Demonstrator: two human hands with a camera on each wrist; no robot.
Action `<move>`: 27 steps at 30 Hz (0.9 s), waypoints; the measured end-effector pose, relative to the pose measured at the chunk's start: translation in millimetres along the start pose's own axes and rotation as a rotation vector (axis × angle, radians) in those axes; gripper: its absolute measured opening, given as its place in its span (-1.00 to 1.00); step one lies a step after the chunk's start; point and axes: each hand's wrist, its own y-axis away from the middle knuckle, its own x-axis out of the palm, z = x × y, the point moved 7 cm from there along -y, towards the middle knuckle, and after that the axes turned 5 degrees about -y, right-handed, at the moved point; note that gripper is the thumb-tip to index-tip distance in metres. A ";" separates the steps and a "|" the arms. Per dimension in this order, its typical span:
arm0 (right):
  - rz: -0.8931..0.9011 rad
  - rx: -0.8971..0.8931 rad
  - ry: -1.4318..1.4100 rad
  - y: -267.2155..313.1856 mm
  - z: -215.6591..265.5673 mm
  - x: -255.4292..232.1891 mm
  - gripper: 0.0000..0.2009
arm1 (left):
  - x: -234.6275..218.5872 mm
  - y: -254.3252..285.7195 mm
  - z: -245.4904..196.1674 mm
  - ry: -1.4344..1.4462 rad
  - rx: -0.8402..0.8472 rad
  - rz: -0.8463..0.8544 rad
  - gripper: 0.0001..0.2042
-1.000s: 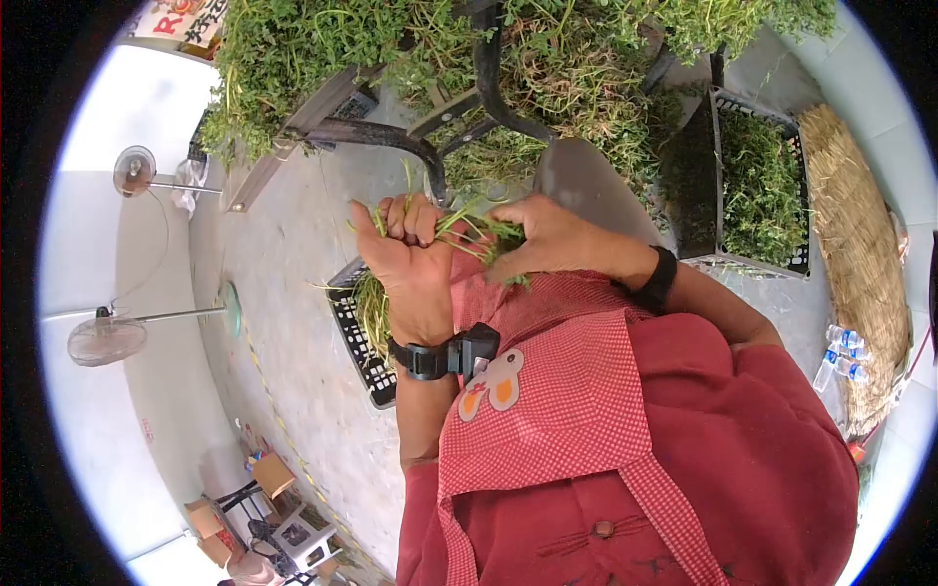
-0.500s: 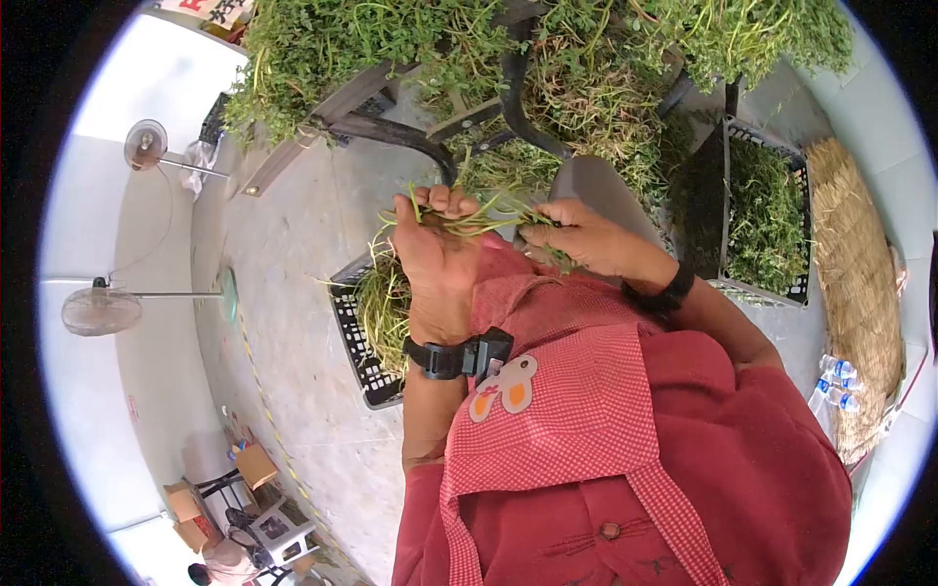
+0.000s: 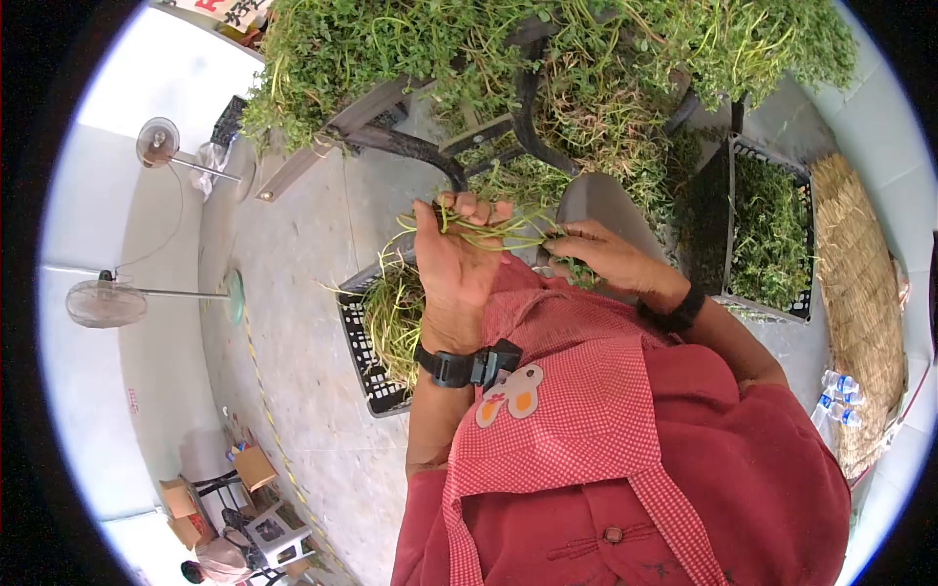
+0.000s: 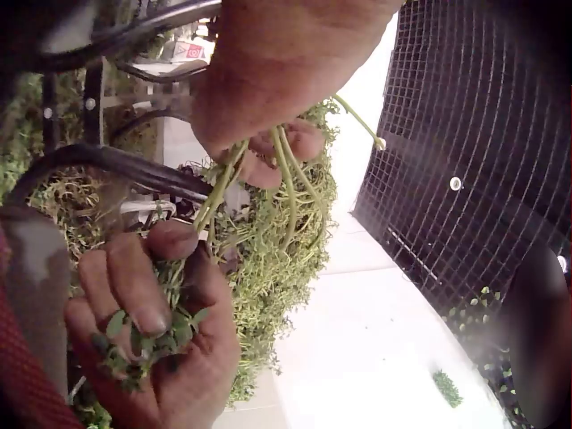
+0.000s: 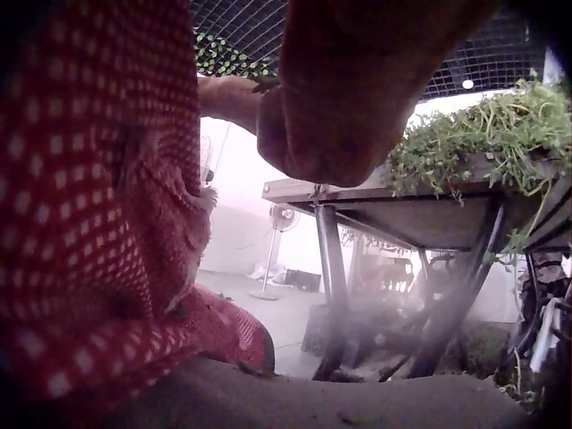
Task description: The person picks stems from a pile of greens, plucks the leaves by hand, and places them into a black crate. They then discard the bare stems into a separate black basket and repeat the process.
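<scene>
My left hand [image 3: 457, 262], palm turned up, curls its fingers round a few thin green stems [image 3: 493, 230] above the lap. The leafy end of the stems is pinched in my right hand [image 3: 616, 260], just to the right. In the left wrist view the stems [image 4: 218, 198] run from under the left hand [image 4: 281, 71] down to the right hand [image 4: 165, 331], whose fingers curl round small leaves. The right wrist view shows the right hand [image 5: 344, 98] dark and close, its fingertips hidden.
A table heaped with greens [image 3: 391, 59] stands ahead, more greens lying beneath it. A black crate of stems [image 3: 393, 317] is below the left hand; another crate of greens [image 3: 770, 234] stands at right beside a straw roll [image 3: 860, 293]. Two fans [image 3: 107, 301] are at left.
The hands have moved apart a little, and the stems now stretch between them. The right hand's wide-spread fingers have closed on the leafy end. The whole head view has shifted slightly.
</scene>
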 end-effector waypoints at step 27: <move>0.005 -0.116 0.525 -31.2 -10.2 27.5 -0.71 | -4.9 4.9 16.6 -0.244 -0.076 -0.095 -0.60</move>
